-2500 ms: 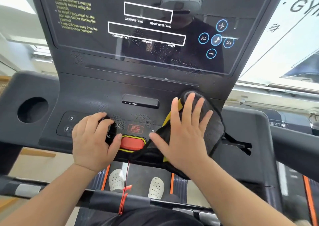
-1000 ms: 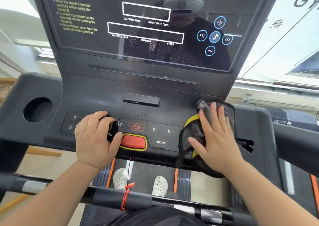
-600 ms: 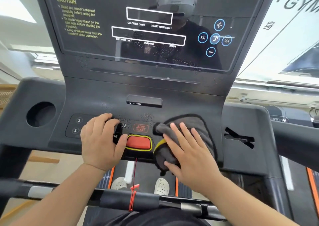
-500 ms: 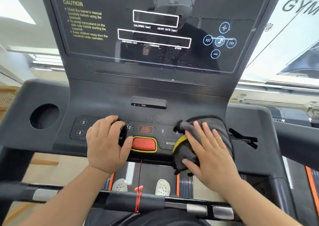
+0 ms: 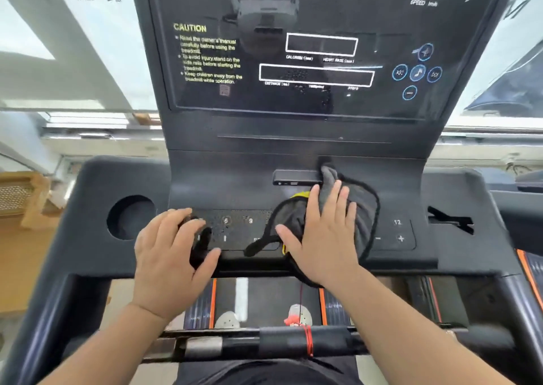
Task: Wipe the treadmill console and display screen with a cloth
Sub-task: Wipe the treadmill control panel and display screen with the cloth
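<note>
Our flat right hand [image 5: 323,237] presses the cloth [image 5: 365,208] to wipe the console [image 5: 223,179]; left hand [image 5: 170,255], at nine o'clock, clutches a dark object [image 5: 200,248].

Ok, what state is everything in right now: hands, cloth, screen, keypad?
Right hand: fingers straight, pressing the cloth.
Cloth: crumpled, on the console, under that hand.
Left hand: curled round a dark object.
Display screen: unlit, droplets low down.
Keypad: speckled with droplets.

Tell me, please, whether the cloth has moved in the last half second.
Yes: the cloth has slid left and up; its top corner now reaches the port slot, which it lay right of before.
</note>
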Tool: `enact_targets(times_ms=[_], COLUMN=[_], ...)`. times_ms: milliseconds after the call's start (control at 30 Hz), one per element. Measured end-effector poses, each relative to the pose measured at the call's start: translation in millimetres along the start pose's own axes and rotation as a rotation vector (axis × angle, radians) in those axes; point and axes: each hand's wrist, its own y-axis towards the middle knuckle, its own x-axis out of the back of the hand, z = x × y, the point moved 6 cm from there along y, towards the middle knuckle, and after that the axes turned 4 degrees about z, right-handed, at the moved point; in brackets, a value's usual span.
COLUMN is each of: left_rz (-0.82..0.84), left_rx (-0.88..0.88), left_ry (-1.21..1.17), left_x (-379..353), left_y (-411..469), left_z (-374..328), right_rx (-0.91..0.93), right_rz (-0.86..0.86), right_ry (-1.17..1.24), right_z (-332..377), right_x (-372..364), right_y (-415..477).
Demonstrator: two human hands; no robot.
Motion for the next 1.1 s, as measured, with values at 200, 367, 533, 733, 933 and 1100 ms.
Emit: enact_targets(times_ms=[200, 367, 533, 733, 933, 1100], left_rz=[0.118, 0.157, 0.132, 0.092, 0.126, 0.219], left_rx=[0.112, 0.05, 0.046, 0.032, 0.031, 0.113], left_ry=[0.072, 0.072, 0.013, -0.051, 0.013, 0.05], left_x=[10.2, 4.5, 8.2, 13.1, 24.3, 18.7], left_y=[9.2, 6.8, 5.2, 4.6, 4.2, 9.0], left_z=[78.7, 91.5, 92.6, 91.9, 112.7, 135.6], right_rx=[0.276, -0.142, -0.182, 0.159, 0.266, 0.09], right_rz=[0.049, -0.061, -0.03, 0.057, -0.022, -0.042], right_ry=[-0.093, 0.054, 0.031, -0.04, 0.02, 0.15], right_z=[-51.2, -53.3, 48.6, 138.6, 77.4, 88.0], right_x=[-3.4, 6.2, -3.9, -17.4, -15.4, -6.5], right_y=[-16.7, -2.2, -2.6, -14.0, -32.6, -22.7])
